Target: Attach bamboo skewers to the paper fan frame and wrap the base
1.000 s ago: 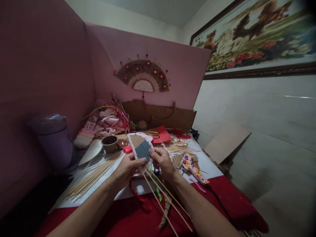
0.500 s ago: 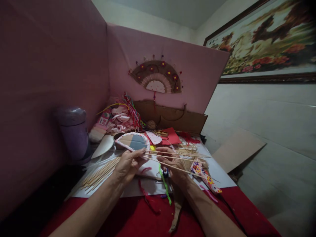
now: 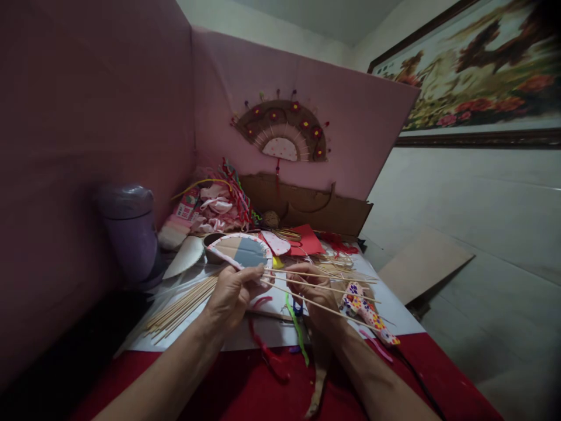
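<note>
My left hand (image 3: 232, 298) is closed on a half-round cardboard piece (image 3: 252, 252) with a fabric-bound rim, thumb on top near its lower right corner. Three thin wooden sticks (image 3: 350, 293) spread rightward from that corner. The fingers of my right hand (image 3: 316, 292) are bent around the sticks, pinching at least one; its exact grip is partly hidden. Below the hands lie a fuzzy green strip (image 3: 298, 333) and a red strip (image 3: 263, 348). To the right is a flower-patterned, fabric-covered tool (image 3: 370, 316) with a black cord.
A bundle of wooden sticks (image 3: 182, 307) lies left on the white sheet. Behind are a silver half-disc (image 3: 186, 257), red paper (image 3: 307, 241) and a pile of pink cloth (image 3: 217, 204). A purple bin (image 3: 131, 245) stands left. A decorated fan (image 3: 280, 128) hangs on the pink panel.
Both hands have shifted slightly right in the view, with the cardboard piece and sticks between them. The camera view has also moved a little. Both grips look the same.
</note>
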Available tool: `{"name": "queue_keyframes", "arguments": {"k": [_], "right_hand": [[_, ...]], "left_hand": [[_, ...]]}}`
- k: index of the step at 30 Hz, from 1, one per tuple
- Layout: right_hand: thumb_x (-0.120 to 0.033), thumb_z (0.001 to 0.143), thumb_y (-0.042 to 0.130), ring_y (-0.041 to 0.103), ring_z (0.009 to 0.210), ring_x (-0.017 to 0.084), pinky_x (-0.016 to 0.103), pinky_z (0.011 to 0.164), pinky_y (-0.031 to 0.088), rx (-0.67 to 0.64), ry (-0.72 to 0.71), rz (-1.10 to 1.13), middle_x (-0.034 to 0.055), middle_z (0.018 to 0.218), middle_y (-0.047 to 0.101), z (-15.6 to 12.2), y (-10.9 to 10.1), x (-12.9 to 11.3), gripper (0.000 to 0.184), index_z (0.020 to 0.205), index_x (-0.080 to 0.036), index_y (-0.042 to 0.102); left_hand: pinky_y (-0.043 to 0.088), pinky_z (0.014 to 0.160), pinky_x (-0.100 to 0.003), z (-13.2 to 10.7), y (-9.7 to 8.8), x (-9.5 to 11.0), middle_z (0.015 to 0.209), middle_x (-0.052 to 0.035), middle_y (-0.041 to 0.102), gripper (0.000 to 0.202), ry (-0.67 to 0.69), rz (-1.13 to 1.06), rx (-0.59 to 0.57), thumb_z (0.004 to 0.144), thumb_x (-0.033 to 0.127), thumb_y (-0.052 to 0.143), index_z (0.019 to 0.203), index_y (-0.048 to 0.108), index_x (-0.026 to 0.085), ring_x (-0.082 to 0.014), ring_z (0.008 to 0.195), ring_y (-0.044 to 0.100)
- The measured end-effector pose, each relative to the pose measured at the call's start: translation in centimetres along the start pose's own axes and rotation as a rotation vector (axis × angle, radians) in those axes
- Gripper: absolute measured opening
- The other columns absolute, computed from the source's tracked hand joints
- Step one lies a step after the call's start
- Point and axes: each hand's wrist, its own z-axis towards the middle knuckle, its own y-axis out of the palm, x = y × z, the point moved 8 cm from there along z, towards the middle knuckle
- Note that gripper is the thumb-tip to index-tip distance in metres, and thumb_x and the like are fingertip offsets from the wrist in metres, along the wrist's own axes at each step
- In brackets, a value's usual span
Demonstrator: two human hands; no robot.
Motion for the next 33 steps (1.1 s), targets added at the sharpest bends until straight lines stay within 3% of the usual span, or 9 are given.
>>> {"name": "queue_keyframes", "arguments": {"k": [7, 16, 21, 27, 33], "right_hand": [[-0.032, 0.071, 0.07, 0.038, 0.05, 0.009, 0.023, 0.045, 0.026, 0.009, 0.006, -0.019, -0.0019, 0.058, 0.051, -0.2, -0.1, 0.1, 0.012, 0.076, -0.022, 0.067], [-0.033, 0.069, 0.07, 0.034, 0.043, 0.006, 0.02, 0.041, 0.022, 0.032, 0.092, -0.01, -0.0041, 0.055, 0.05, 0.0, 0.5, 0.4, 0.019, 0.075, -0.018, 0.061], [-0.033, 0.069, 0.067, 0.034, 0.043, 0.006, 0.02, 0.04, 0.022, 0.087, 0.018, -0.101, -0.0059, 0.052, 0.045, 0.7, 0.1, 0.5, 0.023, 0.063, -0.018, 0.052], [-0.037, 0.077, 0.057, 0.042, 0.048, 0.008, 0.021, 0.046, 0.03, 0.071, -0.064, -0.249, -0.0031, 0.055, 0.05, 1.3, 0.0, 1.5, 0.023, 0.064, -0.018, 0.056], [-0.044, 0.08, 0.053, 0.039, 0.047, 0.008, 0.021, 0.046, 0.029, 0.06, -0.084, -0.356, -0.003, 0.051, 0.048, 1.5, -0.5, 2.1, 0.038, 0.054, -0.017, 0.054]], "left_hand": [[0.049, 0.052, -0.022, -0.2, 0.2, 0.1, 0.057, -0.0007, 0.06, 0.019, 0.031, 0.013, 0.022, 0.056, 0.01, 0.074, 0.065, 0.057, 0.01, -0.0101, 0.052, 0.055], [0.051, 0.05, -0.024, -0.4, 0.2, 0.4, 0.057, -0.0018, 0.063, 0.021, 0.024, 0.019, 0.07, 0.052, 0.008, 0.075, 0.064, 0.059, 0.01, -0.0123, 0.05, 0.058], [0.053, 0.048, -0.023, 0.0, -0.1, 0.6, 0.054, -0.0026, 0.063, 0.015, 0.029, 0.02, 0.109, 0.054, 0.003, 0.071, 0.058, 0.058, 0.009, -0.0122, 0.049, 0.058], [0.055, 0.048, -0.024, 0.4, -0.5, 0.7, 0.057, -0.0048, 0.064, 0.012, 0.062, 0.028, 0.136, 0.062, -0.003, 0.063, 0.057, 0.06, 0.008, -0.0134, 0.052, 0.06], [0.057, 0.053, -0.024, 1.1, -1.4, 1.1, 0.057, -0.0035, 0.063, 0.018, 0.092, -0.004, 0.183, 0.067, -0.006, 0.057, 0.056, 0.059, 0.008, -0.0117, 0.053, 0.06]]}}
